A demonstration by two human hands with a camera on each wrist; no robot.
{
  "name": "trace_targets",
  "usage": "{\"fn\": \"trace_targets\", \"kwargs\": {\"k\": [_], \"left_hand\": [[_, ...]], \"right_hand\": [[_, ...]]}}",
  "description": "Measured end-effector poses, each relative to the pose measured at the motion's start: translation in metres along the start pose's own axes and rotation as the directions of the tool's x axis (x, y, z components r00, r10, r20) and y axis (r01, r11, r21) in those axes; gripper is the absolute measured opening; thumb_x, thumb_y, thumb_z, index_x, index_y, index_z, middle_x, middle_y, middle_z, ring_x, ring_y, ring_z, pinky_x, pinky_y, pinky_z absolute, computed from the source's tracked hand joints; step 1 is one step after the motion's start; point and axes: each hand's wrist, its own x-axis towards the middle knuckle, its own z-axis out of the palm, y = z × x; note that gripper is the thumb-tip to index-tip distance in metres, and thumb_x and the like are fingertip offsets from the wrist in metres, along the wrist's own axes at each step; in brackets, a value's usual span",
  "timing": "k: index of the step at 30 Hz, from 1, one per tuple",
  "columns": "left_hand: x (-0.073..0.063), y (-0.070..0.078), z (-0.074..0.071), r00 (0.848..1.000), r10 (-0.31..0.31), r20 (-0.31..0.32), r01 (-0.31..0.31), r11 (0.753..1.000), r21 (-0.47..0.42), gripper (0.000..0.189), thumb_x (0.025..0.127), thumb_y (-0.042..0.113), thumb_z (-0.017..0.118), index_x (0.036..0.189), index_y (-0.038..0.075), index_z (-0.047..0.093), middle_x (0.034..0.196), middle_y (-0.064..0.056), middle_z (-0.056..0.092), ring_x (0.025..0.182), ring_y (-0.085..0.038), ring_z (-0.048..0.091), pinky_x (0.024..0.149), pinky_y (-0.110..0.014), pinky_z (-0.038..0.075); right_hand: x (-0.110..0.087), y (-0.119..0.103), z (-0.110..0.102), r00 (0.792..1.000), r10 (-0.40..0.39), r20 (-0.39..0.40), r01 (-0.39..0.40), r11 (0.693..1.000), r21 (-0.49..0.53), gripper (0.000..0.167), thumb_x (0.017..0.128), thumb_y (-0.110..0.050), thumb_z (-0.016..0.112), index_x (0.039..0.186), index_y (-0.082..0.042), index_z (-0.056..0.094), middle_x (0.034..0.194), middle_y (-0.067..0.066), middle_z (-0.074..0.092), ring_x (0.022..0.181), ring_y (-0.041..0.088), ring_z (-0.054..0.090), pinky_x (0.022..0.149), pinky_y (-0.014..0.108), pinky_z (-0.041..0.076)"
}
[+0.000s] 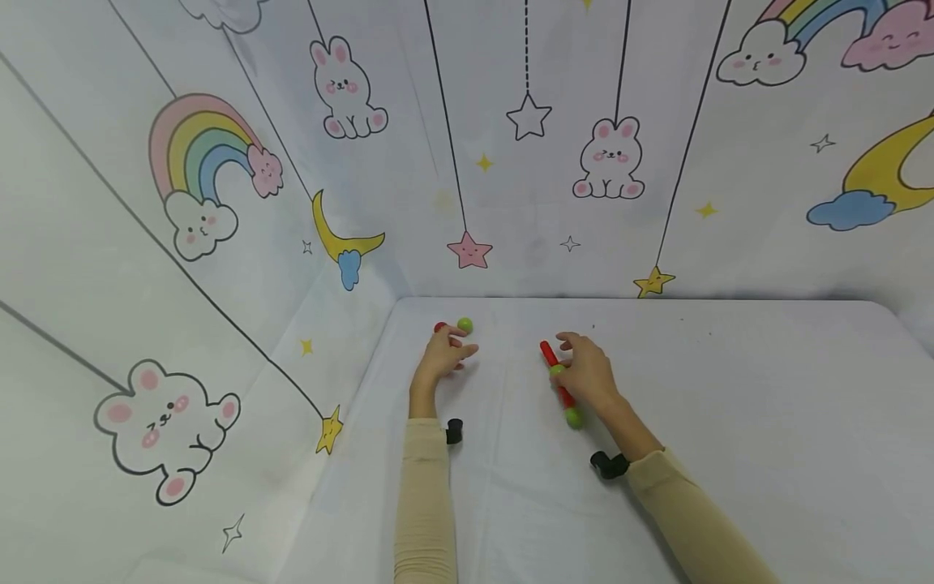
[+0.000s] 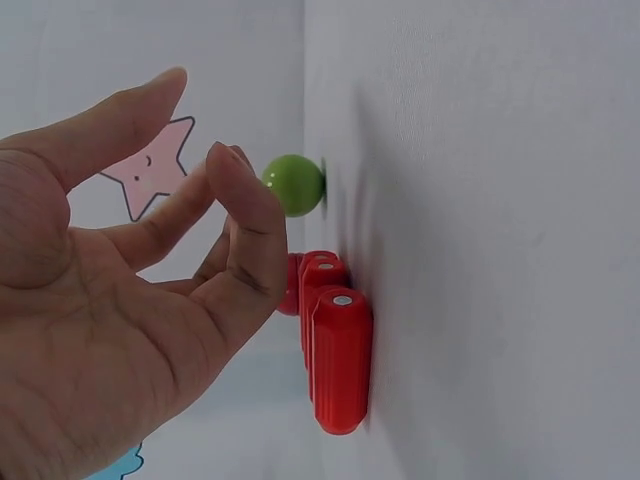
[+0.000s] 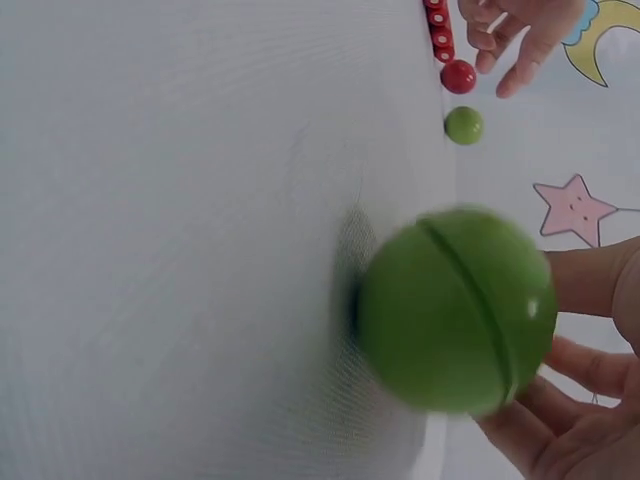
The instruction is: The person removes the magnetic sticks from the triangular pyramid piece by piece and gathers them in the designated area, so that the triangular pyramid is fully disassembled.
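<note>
A big white cloth wall point(image 1: 416, 211) stands at the back and side, with pictures such as a bunny point(image 1: 168, 426) and a rainbow point(image 1: 197, 119). In front of it is a white table point(image 1: 766, 405). Two tan sleeves point(image 1: 426, 503) reach over the table, one for each arm.

The right hand point(image 1: 589, 375) is bent over a red-and-green line point(image 1: 567, 397) on the table. Its thumb is by the middle green part, and its pointing finger sticks out past it. (The big round end, with a groove across it, hides the fingertips in the right wrist view, so I cannot tell if they hold on tight.) The line goes red, green, red, green, and lies slanted.

The left hand point(image 1: 443, 355) has nothing in it. Its fingers are softly bent, and there is a wide gap between the thumb and the pointing finger.

Small black things point(image 1: 609, 465) sit by both wrists. Just beside the left hand, red sticks point(image 2: 342, 365) lie side by side in a row on the table. Near the row are a green ball point(image 1: 465, 325) and a red ball point(image 3: 458, 77), a little apart. Tiny pale dots point(image 2: 343, 300) mark the stick ends.
</note>
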Motion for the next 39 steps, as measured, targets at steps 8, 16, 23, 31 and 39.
{"fn": "trace_targets", "kwargs": {"k": [8, 16, 23, 31, 39], "left_hand": [[0.001, 0.01, 0.013, 0.991, -0.004, 0.132, 0.016, 0.996, -0.089, 0.06, 0.091, 0.015, 0.082, 0.14, -0.004, 0.054, 0.123, -0.022, 0.058, 0.099, -0.036, 0.071, 0.081, -0.038, 0.063], [0.003, 0.019, 0.041, 0.955, 0.036, 0.293, 0.014, 0.986, -0.166, 0.06, 0.091, 0.012, 0.081, 0.143, -0.001, 0.053, 0.135, -0.026, 0.056, 0.102, -0.034, 0.072, 0.088, -0.039, 0.062], [0.008, 0.019, 0.058, 0.932, 0.086, 0.353, -0.051, 0.993, -0.109, 0.055, 0.09, 0.015, 0.082, 0.139, 0.003, 0.058, 0.127, -0.018, 0.065, 0.099, -0.023, 0.07, 0.091, -0.037, 0.06], [0.009, 0.017, 0.06, 0.915, 0.101, 0.39, -0.047, 0.988, -0.145, 0.054, 0.089, 0.008, 0.081, 0.139, 0.001, 0.059, 0.127, -0.019, 0.066, 0.098, -0.023, 0.071, 0.09, -0.035, 0.06], [0.009, 0.015, 0.06, 0.918, 0.09, 0.385, -0.053, 0.993, -0.105, 0.056, 0.088, 0.011, 0.083, 0.138, 0.003, 0.061, 0.125, -0.016, 0.067, 0.101, -0.023, 0.068, 0.089, -0.037, 0.059]], "right_hand": [[0.0, 0.001, 0.002, 0.995, -0.078, 0.058, 0.077, 0.997, 0.013, 0.072, 0.082, 0.01, 0.073, 0.149, -0.008, 0.053, 0.134, 0.017, 0.063, 0.117, 0.036, 0.07, 0.091, 0.05, 0.06], [0.003, 0.005, 0.002, 0.982, -0.134, 0.131, 0.134, 0.991, 0.012, 0.071, 0.083, 0.01, 0.074, 0.149, -0.011, 0.055, 0.133, 0.014, 0.065, 0.118, 0.035, 0.069, 0.096, 0.05, 0.058], [0.004, 0.006, 0.0, 0.951, -0.23, 0.205, 0.216, 0.972, 0.088, 0.076, 0.078, 0.016, 0.074, 0.149, -0.004, 0.053, 0.132, 0.018, 0.065, 0.117, 0.035, 0.07, 0.094, 0.049, 0.059], [0.006, 0.007, 0.0, 0.944, -0.244, 0.224, 0.225, 0.968, 0.108, 0.077, 0.079, 0.011, 0.081, 0.149, -0.004, 0.053, 0.132, 0.019, 0.065, 0.117, 0.034, 0.07, 0.094, 0.048, 0.059], [0.004, 0.006, -0.002, 0.954, -0.228, 0.193, 0.211, 0.972, 0.103, 0.076, 0.079, -0.001, 0.088, 0.148, -0.004, 0.054, 0.13, 0.018, 0.066, 0.114, 0.034, 0.071, 0.08, 0.041, 0.063]]}}
